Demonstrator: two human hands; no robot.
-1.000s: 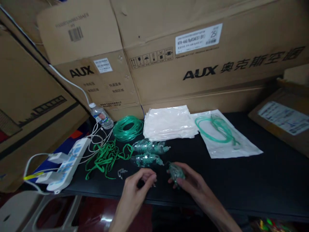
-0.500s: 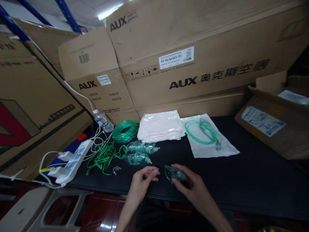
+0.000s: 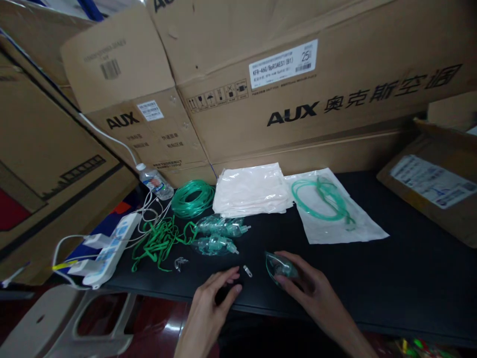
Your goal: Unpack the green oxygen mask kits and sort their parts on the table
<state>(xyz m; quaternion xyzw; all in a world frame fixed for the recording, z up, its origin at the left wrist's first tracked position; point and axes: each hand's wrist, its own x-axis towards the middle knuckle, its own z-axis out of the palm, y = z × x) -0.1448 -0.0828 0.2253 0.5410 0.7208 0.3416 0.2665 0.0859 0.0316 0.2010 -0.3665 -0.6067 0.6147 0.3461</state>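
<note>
My right hand (image 3: 303, 278) grips a clear green oxygen mask (image 3: 281, 268) above the black table, with fingers wrapped around its right side. My left hand (image 3: 216, 293) is empty, thumb and fingers apart, near the table's front edge. Just off its fingertips lies a small metal strip (image 3: 247, 271). Behind that hand rest more oxygen masks, one (image 3: 214, 245) nearer and others (image 3: 223, 226) close behind. To the left, a little heap of metal strips (image 3: 180, 263) sits beside a tangle of green elastic straps (image 3: 158, 241).
A coil of green tubing (image 3: 193, 199) lies by a stack of white bags (image 3: 251, 191). On the right, more tubing rests on a white bag (image 3: 313, 236). A power strip (image 3: 115, 248) and bottle (image 3: 155, 183) stand left. Large cartons (image 3: 231, 134) wall the back; an opened carton (image 3: 439, 174) stands right.
My left hand has opened and drawn slightly back left; a metal strip now shows on the table by its fingertips. My right hand still holds the mask. The view has shifted.
</note>
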